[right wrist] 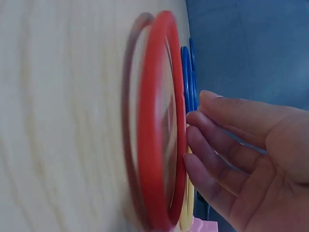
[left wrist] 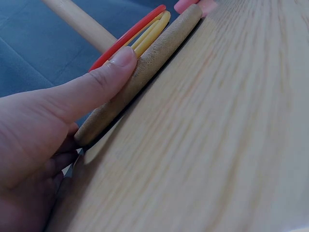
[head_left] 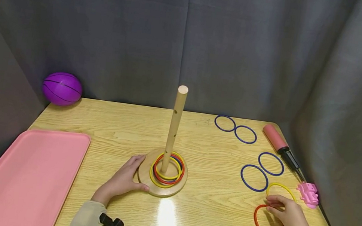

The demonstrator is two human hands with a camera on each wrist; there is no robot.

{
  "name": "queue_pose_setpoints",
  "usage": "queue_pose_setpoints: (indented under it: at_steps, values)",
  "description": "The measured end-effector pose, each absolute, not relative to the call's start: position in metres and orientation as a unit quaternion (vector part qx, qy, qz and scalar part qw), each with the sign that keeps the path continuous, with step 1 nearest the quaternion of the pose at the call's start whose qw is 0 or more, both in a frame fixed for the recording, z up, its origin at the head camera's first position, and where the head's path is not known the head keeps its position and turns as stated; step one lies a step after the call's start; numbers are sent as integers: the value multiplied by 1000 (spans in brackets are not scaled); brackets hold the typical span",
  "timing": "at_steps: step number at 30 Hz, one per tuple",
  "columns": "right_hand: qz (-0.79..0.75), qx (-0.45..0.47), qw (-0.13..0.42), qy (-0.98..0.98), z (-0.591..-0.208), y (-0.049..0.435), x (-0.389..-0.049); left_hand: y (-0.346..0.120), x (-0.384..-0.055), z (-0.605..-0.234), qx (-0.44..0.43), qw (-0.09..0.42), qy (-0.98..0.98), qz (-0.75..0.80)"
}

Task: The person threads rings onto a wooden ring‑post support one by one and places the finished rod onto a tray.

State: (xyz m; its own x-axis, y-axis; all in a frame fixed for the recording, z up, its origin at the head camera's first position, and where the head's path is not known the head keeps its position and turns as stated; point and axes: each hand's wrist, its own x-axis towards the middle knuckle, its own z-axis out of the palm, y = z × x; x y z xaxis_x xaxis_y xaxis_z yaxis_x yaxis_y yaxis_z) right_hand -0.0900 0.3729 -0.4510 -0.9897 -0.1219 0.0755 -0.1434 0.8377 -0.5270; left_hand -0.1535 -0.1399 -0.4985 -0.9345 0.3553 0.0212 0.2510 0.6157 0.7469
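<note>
A wooden ring toss stand, with an upright peg (head_left: 174,127) on a round base (head_left: 176,191), stands mid-table. My left hand (head_left: 125,179) grips the base's left rim, thumb in front and fingers behind. Yellow, red and blue rings (head_left: 183,171) lie around the peg. At the right, my right hand (head_left: 290,217) hovers over a red ring (head_left: 255,222), fingers loosely bent. In the right wrist view the red ring (right wrist: 149,121) is tilted off the table, its far edge by the fingertips; no pinch is visible. A yellow ring (head_left: 282,184) lies just beyond that hand.
Two blue rings (head_left: 241,176) lie beyond the right hand, and two more (head_left: 224,130) near the back edge. A pink-handled pump (head_left: 274,137) and a pink toy piece (head_left: 308,194) lie along the right edge. At left are a pink tray (head_left: 29,170) and a purple ball (head_left: 62,89).
</note>
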Motion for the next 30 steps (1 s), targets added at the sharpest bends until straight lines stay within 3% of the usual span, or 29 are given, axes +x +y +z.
queue_pose_setpoints:
  at_steps: [19,30]
  values:
    - [190,70,-23,-979,-449,371,-94,-140,-153,-497,165,69,897,405]
    - [285,76,29,-955,-434,351,-101,-141,-153,-499,170,64,895,408]
